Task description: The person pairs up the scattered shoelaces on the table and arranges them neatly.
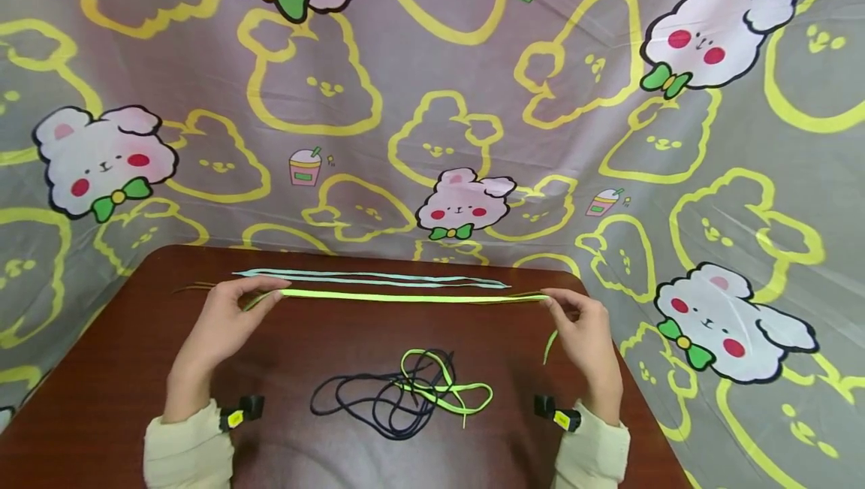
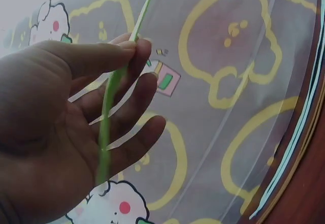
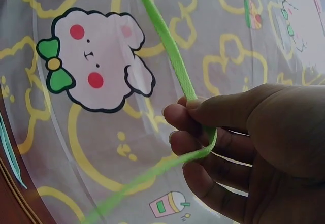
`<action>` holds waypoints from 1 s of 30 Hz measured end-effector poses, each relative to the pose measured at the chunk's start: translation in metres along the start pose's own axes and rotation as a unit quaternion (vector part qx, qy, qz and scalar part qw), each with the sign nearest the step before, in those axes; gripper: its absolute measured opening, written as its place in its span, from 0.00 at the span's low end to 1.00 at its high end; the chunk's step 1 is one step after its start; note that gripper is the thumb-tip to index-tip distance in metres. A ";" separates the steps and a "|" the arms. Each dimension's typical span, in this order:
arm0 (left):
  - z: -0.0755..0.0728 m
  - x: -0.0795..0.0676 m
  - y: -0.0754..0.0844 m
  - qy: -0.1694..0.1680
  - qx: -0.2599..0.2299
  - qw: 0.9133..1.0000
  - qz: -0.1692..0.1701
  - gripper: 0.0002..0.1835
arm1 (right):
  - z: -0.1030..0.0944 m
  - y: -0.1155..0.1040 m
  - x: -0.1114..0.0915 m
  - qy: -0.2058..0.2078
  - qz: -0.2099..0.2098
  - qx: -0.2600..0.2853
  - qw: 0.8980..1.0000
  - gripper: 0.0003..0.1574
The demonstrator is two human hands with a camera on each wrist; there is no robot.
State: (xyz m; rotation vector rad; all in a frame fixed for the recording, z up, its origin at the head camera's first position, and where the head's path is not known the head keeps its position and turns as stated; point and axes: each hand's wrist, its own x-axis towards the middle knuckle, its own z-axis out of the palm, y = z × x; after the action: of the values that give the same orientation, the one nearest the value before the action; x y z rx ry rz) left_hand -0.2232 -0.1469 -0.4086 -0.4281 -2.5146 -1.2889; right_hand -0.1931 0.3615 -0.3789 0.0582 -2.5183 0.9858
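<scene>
A flat bright-green shoelace [image 1: 405, 297] stretches nearly straight and level between my two hands, above the table. My left hand [image 1: 223, 327] pinches it between thumb and index finger, the other fingers loosely bent; a tail of it hangs across the palm in the left wrist view. At the other side my right hand [image 1: 591, 331] pinches it with thumb and index finger [image 3: 177, 115]. From there its loose end [image 3: 147, 176] passes over the other fingers and dangles.
Behind the held lace, a light blue lace [image 1: 439, 279] lies doubled lengthwise, with a brown lace [image 1: 192, 286] alongside. Nearer me, a tangle of dark navy cord [image 1: 399, 438] and another green lace [image 1: 466, 387] lies on the brown table [image 1: 284, 346]. Patterned cloth [image 1: 378, 158] hangs around the table.
</scene>
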 end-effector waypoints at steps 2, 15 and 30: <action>-0.001 0.000 -0.003 0.011 0.012 1.000 0.002 0.11 | -0.001 0.002 0.000 0.003 0.002 0.000 1.000 0.11; -0.008 -0.001 -0.018 0.084 0.035 0.995 -0.032 0.16 | -0.006 0.016 0.001 0.008 0.030 -0.007 0.999 0.09; -0.017 -0.008 -0.044 0.171 0.100 0.977 -0.082 0.13 | -0.007 0.031 0.002 -0.010 0.053 -0.040 0.998 0.07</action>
State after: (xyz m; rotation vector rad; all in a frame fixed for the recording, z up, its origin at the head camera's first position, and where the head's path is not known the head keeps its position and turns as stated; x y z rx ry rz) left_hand -0.2313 -0.1863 -0.4346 0.0459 -2.3871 -1.0420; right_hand -0.1982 0.3897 -0.3937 -0.0906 -2.5997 0.9285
